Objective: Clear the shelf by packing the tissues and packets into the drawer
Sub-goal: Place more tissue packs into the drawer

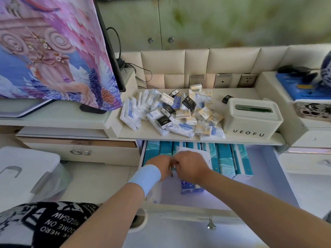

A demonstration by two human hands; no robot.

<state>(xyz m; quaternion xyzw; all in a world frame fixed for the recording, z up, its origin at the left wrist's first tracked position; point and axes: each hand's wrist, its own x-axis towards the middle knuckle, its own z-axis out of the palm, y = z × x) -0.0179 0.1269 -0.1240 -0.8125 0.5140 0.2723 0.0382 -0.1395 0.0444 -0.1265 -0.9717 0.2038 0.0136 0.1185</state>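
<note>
Plastic bin (26, 169) well left of the grip. Left hand (158, 166) & right hand (191, 167) meet in the open drawer (265, 190) w/ fingers curled under — can't tell what, if anything, they pinch. White packet (195, 152) pokes out just behind the right hand; teal tissue packs (225, 161) stand alongside, blue pack (191, 188) half hidden under the wrist. Beyond, on the shelf (240, 93), the packet pile (179, 111) — tissue box (250, 119) to its right.

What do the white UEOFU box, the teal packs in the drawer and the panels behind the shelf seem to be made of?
UEOFU box: probably hard plastic, matte white; smooth moulded corners, rounded slot.
Teal packs: likely thin glossy plastic film over tissue; sheen and printed wrap.
Panels: seemingly cream faux leather; cushioned squares with seams, soft shine.
</note>
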